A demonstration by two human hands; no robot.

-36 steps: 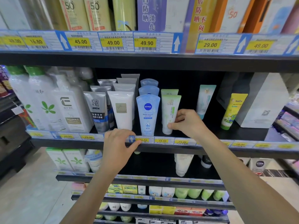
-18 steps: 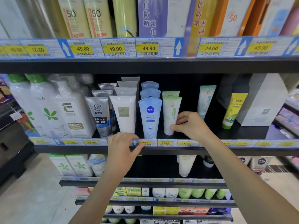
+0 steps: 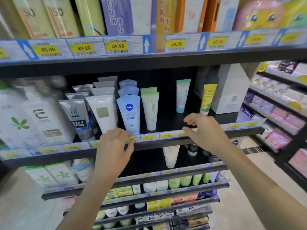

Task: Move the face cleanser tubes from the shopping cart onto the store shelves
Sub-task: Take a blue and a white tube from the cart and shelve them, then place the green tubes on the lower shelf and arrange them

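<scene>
Left hand: fingers loosely bent, holding nothing, tips at the price strip on the middle shelf. Blue Nivea tube upright just above those fingertips. Right hand: fingers slack, slightly spread, empty, at the shelf edge. Green-white cleanser tube upright, left of them, apart.

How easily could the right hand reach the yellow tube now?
Probably yes, easily: the right hand is empty at the shelf edge, the yellow tube stands just behind it, nothing between them.
</scene>
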